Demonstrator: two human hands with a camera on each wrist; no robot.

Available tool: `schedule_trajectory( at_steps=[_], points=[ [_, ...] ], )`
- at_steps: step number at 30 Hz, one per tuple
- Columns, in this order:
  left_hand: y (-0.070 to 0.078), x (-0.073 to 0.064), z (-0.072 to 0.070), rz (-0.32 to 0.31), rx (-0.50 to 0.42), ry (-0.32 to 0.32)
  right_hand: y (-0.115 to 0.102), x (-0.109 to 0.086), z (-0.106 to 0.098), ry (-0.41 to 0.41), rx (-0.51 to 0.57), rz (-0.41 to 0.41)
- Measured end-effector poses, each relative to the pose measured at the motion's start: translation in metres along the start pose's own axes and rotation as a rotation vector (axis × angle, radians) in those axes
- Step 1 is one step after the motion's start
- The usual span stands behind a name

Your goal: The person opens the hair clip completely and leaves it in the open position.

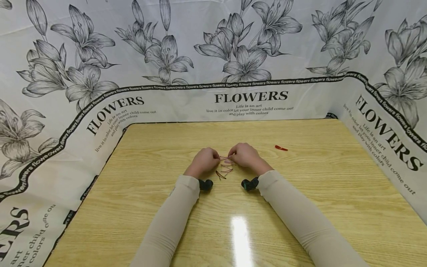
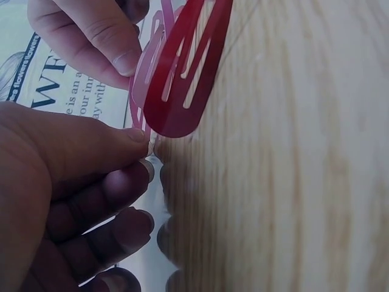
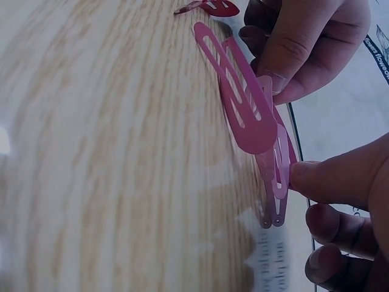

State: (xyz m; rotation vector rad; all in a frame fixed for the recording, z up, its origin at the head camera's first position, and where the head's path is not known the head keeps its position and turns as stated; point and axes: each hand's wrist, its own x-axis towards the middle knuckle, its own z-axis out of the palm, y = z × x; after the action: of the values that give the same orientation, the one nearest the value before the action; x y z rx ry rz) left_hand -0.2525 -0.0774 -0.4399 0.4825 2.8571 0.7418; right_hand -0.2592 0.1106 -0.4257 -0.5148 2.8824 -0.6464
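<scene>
Near the middle of the table, my left hand (image 1: 207, 160) and right hand (image 1: 245, 155) pinch the two ends of one pink snap hair clip (image 1: 224, 158). Thumb and forefinger do the gripping on each side; in the left wrist view the left hand's (image 2: 67, 152) other fingers bend loosely below. Closer to me lie several more hair clips (image 1: 227, 170), pink and dark red. A red clip (image 2: 182, 79) covers part of the held one in the left wrist view. In the right wrist view, pink clips (image 3: 243, 97) overlap it beside the right hand (image 3: 346, 188).
A separate red hair clip (image 1: 281, 148) lies to the right of the hands on the wood-grain table (image 1: 333, 193). Flower-printed cloth (image 1: 180, 104) stands around the table's back and sides. Dark wrist cameras (image 1: 205, 184) sit under both sleeves.
</scene>
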Motion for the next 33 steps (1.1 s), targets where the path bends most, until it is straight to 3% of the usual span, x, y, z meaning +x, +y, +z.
schedule_trajectory(
  at_steps=[24,33],
  points=[
    [-0.0027,0.0008,-0.0005,-0.012,-0.007,0.021,0.0027,0.0001,-0.0003,0.006,-0.001,-0.014],
    [0.0032,-0.0028,-0.006,0.007,-0.024,0.046,0.0035,-0.0021,-0.0053,0.017,0.009,-0.014]
  ],
)
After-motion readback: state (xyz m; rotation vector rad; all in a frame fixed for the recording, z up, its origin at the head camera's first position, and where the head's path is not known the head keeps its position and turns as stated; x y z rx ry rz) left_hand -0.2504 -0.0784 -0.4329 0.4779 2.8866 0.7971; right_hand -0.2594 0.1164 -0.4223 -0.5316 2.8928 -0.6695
